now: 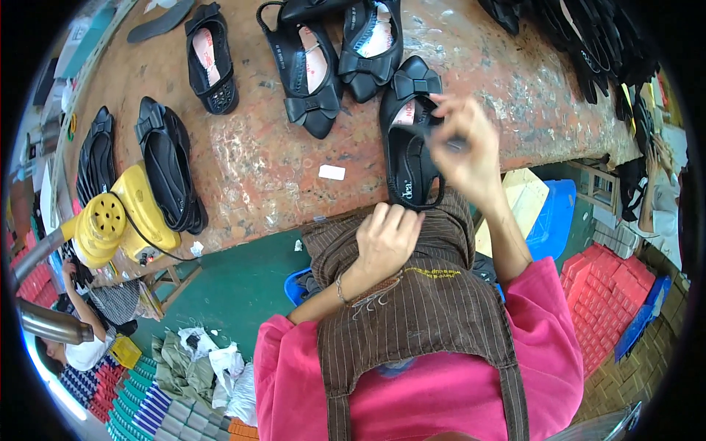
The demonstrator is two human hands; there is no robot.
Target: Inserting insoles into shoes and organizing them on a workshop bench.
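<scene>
A black flat shoe with a bow lies toe-away at the table's near edge, its dark insole showing and a pale pink printed piece further in. My left hand is closed on the heel end of this shoe. Over the shoe's right side is my right hand, its fingers bent together and blurred by motion. Something dark and thin shows at those fingers, but I cannot make out what it is. Just beyond stand two more black bow shoes, one to the left and another behind.
The worn brown table also bears a single black shoe, a black pair, a grey insole and a white slip. A yellow lamp stands left. More black shoes pile up far right. A blue bin stands below.
</scene>
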